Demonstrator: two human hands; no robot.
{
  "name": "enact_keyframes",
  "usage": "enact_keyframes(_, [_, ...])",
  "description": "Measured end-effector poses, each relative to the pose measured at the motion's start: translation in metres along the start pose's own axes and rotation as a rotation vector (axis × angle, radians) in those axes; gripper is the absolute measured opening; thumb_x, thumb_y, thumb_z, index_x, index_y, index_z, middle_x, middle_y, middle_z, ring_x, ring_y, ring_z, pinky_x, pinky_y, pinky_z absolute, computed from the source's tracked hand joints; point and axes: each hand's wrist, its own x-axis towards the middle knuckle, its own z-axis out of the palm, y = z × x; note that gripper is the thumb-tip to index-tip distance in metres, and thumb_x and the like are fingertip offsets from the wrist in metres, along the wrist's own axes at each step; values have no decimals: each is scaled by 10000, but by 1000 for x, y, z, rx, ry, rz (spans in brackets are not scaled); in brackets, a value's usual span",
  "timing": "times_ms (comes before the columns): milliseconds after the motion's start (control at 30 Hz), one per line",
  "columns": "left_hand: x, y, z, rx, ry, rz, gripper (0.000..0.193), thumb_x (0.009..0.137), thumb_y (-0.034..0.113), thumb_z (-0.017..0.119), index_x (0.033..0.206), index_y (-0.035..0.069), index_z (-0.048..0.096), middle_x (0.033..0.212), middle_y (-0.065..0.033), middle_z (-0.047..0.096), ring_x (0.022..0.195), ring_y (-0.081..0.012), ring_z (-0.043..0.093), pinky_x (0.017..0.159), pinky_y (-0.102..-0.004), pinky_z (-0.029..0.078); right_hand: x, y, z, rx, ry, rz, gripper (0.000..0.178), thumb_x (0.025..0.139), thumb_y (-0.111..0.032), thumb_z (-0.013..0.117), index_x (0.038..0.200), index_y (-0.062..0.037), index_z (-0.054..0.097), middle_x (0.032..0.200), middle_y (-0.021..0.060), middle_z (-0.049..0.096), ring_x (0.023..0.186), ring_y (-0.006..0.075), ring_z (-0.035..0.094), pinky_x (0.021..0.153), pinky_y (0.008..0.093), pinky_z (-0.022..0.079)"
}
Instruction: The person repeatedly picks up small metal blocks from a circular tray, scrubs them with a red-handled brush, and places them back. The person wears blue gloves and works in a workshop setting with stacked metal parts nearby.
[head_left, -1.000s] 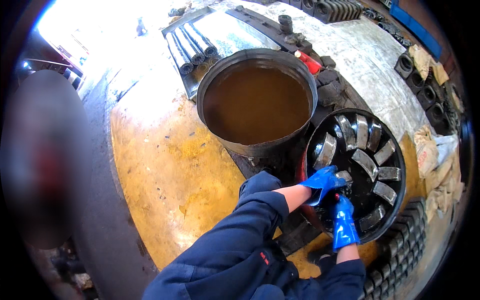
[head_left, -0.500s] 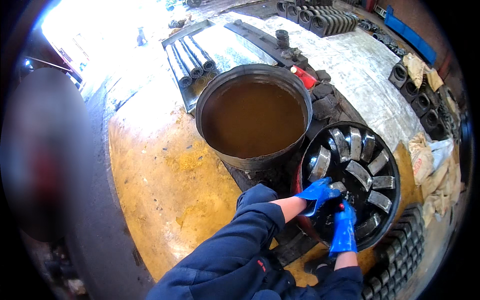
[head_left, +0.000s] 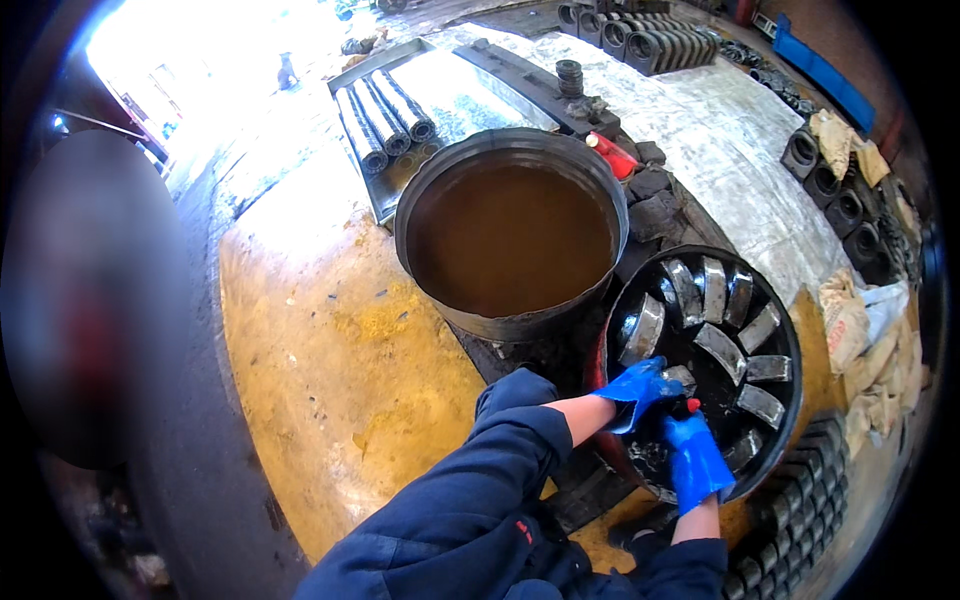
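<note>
A round black tub with a red outside (head_left: 797,390) holds several curved metal blocks (head_left: 718,352), wet and shiny, set mostly around its inner edge. Over its near left part, my left hand (head_left: 638,394) in a blue rubber glove is closed on one such curved metal block (head_left: 681,377). My right hand (head_left: 697,458), gloved alike, sits just to the right and nearer to me. Its fingers are closed around a small tool with a red end (head_left: 692,405). The tool's working end is hidden between the gloves.
Left of the tub stands a larger drum (head_left: 404,225) of brown liquid. A metal tray (head_left: 375,205) with dark-ended tubes (head_left: 388,120) lies beyond it. A red bottle (head_left: 612,155) is behind the drum. Stacked metal blocks (head_left: 800,500) sit at lower right; a blurred shape (head_left: 95,300) is at left.
My right hand has turned at the wrist, its cuff swinging right, and the tool's red end has shifted slightly up and right. My left hand stays on the block.
</note>
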Motion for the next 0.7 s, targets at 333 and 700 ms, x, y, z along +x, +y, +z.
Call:
enact_keyframes(333, [-10,45,-34,-212,93,-382,729,984,461,697,1530,11,523,1573,-313,477,1456,-416,491,1232,-433,377,11,-2,39,-480,-103,241,304,1019,-312,609,1263,-201,752,1326,153,726,1201,417,696,976,509,567])
enact_keyframes(700, [-9,119,-83,-381,-61,-408,932,923,542,745,1528,-103,451,1477,-303,587,1390,-388,573,1159,-421,448,-12,11,14,-605,220,26,534,909,-213,727,1422,-140,600,1163,213,745,1073,414,734,913,535,580])
